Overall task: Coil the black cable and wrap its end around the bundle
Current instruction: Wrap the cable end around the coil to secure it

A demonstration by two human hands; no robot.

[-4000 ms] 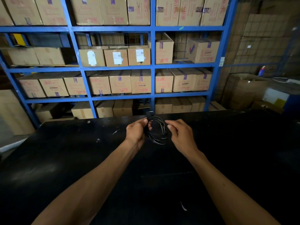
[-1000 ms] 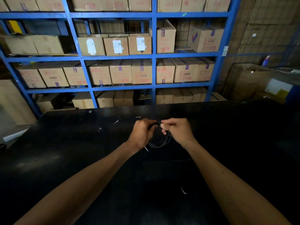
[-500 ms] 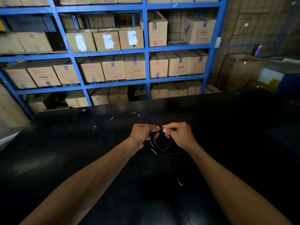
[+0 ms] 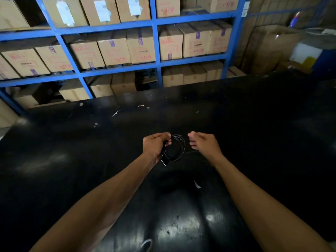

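The black cable point(image 4: 179, 149) is a small round coil of several loops, held just above the black table point(image 4: 72, 160). My left hand point(image 4: 155, 145) pinches the coil at its upper left, thumb and fingers closed on the strands. A plug end with a pale tip point(image 4: 164, 161) sticks out below that hand. My right hand point(image 4: 203, 142) hovers just right of the coil, fingers loosely curled and apart from it. Whether a thin strand runs from the coil to that hand I cannot tell.
Blue metal shelving point(image 4: 156, 44) full of cardboard boxes point(image 4: 140, 46) rises behind the table's far edge. More boxes and a blue bin point(image 4: 323, 59) stand at the far right. Small pale scraps point(image 4: 197, 184) lie on the dark tabletop.
My right hand has let go of the coil's top and drawn off to the right. The left hand keeps the coil. The camera has tilted further down.
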